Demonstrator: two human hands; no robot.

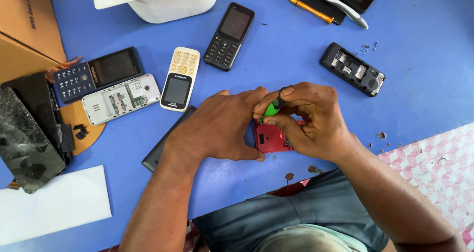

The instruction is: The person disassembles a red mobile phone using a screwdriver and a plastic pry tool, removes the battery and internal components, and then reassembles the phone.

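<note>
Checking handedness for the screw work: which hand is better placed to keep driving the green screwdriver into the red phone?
Right. The right hand grips the green screwdriver upright over the red phone. The left hand is pressed against the phone's side, likely steadying it.

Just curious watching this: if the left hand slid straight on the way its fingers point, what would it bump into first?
Probably the right hand, already touching its fingertips over the red phone.

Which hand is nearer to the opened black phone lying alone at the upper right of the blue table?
The right hand. It grips a green screwdriver over the red phone, below-left of the opened black phone. The left hand sits farther left, steadying the red phone.
</note>
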